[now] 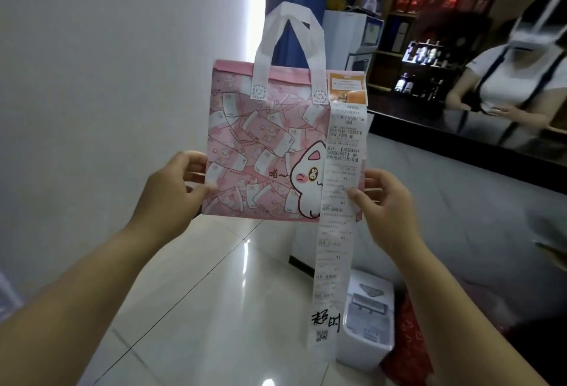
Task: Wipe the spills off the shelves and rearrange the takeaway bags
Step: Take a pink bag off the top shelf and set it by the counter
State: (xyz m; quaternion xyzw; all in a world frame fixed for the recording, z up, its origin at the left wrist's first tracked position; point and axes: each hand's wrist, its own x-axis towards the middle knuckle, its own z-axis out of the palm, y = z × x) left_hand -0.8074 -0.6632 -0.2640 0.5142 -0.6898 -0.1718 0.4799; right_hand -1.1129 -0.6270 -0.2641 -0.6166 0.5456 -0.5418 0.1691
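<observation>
A flat pink takeaway bag [260, 140] with a cartoon cat print and white handles is held upright in the air in front of me. My left hand [171, 189] pinches its lower left edge. My right hand [383, 198] pinches its lower right edge, thumb on the front. A long white receipt [334, 232] hangs from the bag's upper right corner, below an orange sticker, and dangles past the bag's bottom.
A white wall stands at the left, glossy floor tiles below. A white box [368, 318] and a red bag [411, 342] sit on the floor at lower right. A dark counter [460, 137] runs along the right, with a person [506, 78] behind it and dark shelves of bottles.
</observation>
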